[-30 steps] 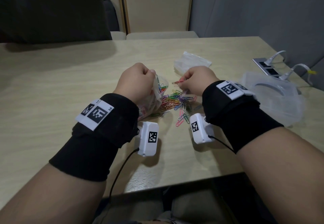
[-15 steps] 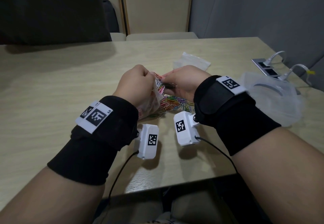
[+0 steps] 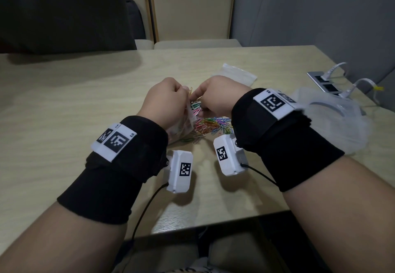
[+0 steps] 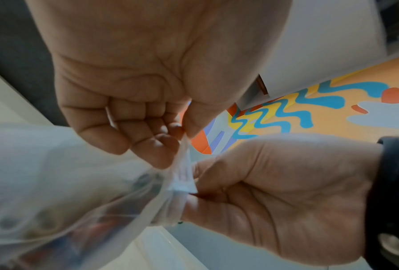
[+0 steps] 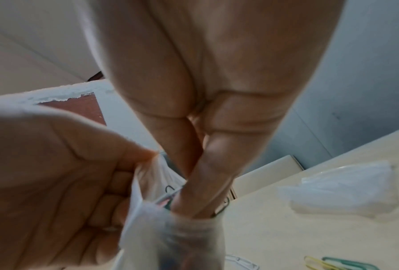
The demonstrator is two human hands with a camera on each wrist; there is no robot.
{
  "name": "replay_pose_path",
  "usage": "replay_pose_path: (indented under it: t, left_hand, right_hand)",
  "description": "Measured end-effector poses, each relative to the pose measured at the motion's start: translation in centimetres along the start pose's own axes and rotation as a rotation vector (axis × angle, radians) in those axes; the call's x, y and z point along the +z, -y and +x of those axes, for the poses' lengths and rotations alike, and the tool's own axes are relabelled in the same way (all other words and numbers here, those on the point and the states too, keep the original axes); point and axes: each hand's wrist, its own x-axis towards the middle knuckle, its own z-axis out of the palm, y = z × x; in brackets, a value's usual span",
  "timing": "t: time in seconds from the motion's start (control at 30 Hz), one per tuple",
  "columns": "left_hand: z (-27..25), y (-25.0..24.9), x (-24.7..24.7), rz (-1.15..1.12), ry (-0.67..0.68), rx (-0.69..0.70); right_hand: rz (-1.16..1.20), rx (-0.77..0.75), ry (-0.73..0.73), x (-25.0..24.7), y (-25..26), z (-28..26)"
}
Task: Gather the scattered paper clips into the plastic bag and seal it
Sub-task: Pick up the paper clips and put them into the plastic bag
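Observation:
My left hand (image 3: pixel 185 94) pinches the rim of the clear plastic bag (image 3: pixel 181 128) between thumb and curled fingers and holds its mouth up above the table. The left wrist view shows that pinch (image 4: pixel 184 136) on the bag (image 4: pixel 78 182). My right hand (image 3: pixel 197 101) has thumb and forefinger pressed together, tips pushed into the bag (image 5: pixel 182 237) mouth, with coloured paper clips (image 5: pixel 170 191) pinched at them. A pile of paper clips (image 3: pixel 213 125) lies on the table just below and right of the bag. The bag's lower part is hidden behind my left wrist.
A flat spare zip bag (image 3: pixel 237 74) lies beyond my hands. A crumpled clear plastic container (image 3: pixel 333 120) sits at the right, by a table socket (image 3: pixel 322 80) with white cables. Chairs stand behind the far table edge. Loose clips (image 5: pixel 332 263) lie near my right hand.
My right hand left the pile with clips, moved left to the bag, and now has its fingertips inside the mouth. My left hand kept holding the bag and rose slightly.

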Motion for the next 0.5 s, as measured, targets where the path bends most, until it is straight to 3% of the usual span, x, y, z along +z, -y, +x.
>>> replay_pose_path:
  t: [0.13,0.3,0.5]
  left_hand:
    - [-0.10,-0.01,-0.13,-0.011,-0.004,0.001]
    - [-0.20,0.08,-0.09,-0.030,-0.008,-0.014]
    - [-0.15,0.14,-0.19,-0.028,-0.010,-0.013]
  right_hand:
    - [-0.077,-0.013,-0.113,0.44,-0.01,0.37]
    - [-0.196,-0.052,-0.142,0.66,0.42,0.09]
    - [-0.166,-0.052,-0.043,-0.05,0.28,-0.41]
